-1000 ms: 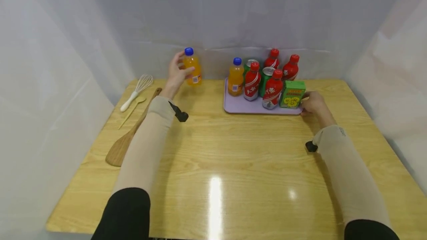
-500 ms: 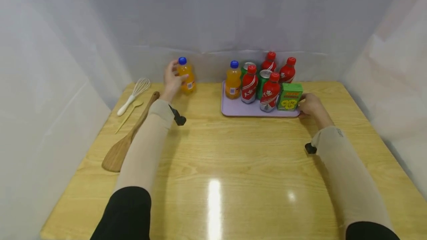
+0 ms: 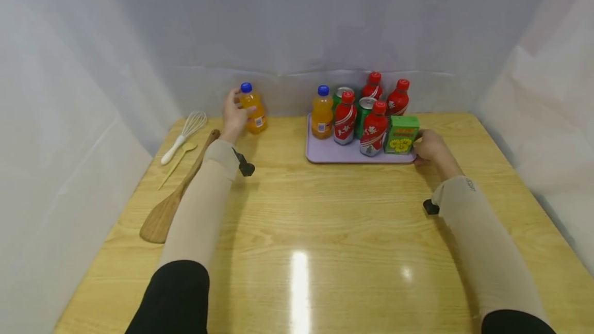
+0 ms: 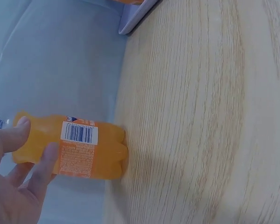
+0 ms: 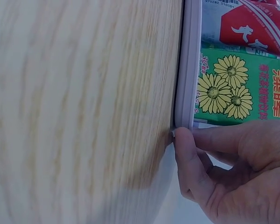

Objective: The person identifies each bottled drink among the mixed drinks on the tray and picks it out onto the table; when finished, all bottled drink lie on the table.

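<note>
My left hand (image 3: 234,117) grips an orange soda bottle (image 3: 258,123) with a blue cap at the back left of the table. In the left wrist view, thumb and fingers sit around its upper part, and its base (image 4: 119,149) is right at the wood. My right hand (image 3: 433,148) pinches the near right corner of a lilac tray (image 3: 329,157). Close up, the thumb and a finger meet at the tray rim (image 5: 189,70), beside a green drink carton (image 5: 228,84) with yellow flowers.
On the tray stand another orange soda bottle (image 3: 322,120), several red bottles (image 3: 345,123) and green cans (image 3: 364,118). A whisk (image 3: 185,133), a small yellow spoon (image 3: 178,164) and a wooden spatula (image 3: 162,215) lie at the left. White sheeting (image 3: 297,24) hangs behind the table.
My left hand has carried the orange soda bottle left and lowered it toward the table. The right hand stays at the tray corner. The whole head view has shifted slightly.
</note>
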The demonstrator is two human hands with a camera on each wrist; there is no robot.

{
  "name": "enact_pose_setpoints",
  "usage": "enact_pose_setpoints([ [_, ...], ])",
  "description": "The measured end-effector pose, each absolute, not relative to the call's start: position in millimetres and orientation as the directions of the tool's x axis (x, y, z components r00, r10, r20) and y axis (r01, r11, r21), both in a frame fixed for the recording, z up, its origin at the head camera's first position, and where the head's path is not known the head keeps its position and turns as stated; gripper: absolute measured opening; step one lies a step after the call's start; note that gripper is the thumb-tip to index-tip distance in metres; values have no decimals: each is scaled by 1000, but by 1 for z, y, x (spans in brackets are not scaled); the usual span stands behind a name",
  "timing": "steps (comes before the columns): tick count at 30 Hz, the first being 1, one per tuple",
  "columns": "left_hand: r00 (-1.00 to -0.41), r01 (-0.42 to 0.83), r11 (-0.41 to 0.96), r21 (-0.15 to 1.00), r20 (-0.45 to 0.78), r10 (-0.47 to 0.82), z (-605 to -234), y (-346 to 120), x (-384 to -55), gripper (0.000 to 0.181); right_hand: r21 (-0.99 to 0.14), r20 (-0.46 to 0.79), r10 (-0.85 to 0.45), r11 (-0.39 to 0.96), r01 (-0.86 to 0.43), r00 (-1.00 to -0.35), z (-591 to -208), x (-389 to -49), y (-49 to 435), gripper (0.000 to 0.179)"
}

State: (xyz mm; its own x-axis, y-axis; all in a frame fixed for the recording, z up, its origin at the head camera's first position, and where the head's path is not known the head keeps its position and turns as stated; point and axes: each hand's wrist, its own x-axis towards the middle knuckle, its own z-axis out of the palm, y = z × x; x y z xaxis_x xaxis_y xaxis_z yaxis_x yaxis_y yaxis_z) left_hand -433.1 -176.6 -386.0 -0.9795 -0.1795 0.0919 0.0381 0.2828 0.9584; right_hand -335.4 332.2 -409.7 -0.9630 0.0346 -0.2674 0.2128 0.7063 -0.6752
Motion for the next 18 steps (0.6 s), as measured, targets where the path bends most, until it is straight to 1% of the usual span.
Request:
enact_pose_setpoints([
  [4, -981, 37, 335, 942, 98, -166, -384, -177, -433, 71, -679, -260, 33, 704, 207, -965, -410, -335, 331, 54],
  [6, -982, 48, 377, 925, 113, -153, -383, -178, -432, 71, -679, -261, 31, 704, 206, -965, -410, -335, 330, 54],
  [8, -980, 58, 448, 892, 137, -147, -380, -179, -429, 71, -678, -268, 28, 705, 209, -963, -409, -335, 330, 55],
  [11, -964, 96, 561, 823, 217, -154, -373, -179, -426, 70, -681, -287, 25, 697, 222, -958, -408, -335, 331, 58],
  [13, -942, 148, 617, 773, 300, -151, -365, -175, -425, 70, -685, -290, 28, 693, 228, -957, -407, -335, 331, 59],
  [16, -903, 256, 630, 733, 414, -115, -354, -164, -425, 69, -687, -290, 34, 689, 233, -956, -408, -335, 331, 58],
  [18, -883, 327, 609, 722, 463, -75, -349, -154, -424, 69, -691, -291, 34, 684, 235, -956, -409, -335, 330, 57],
])
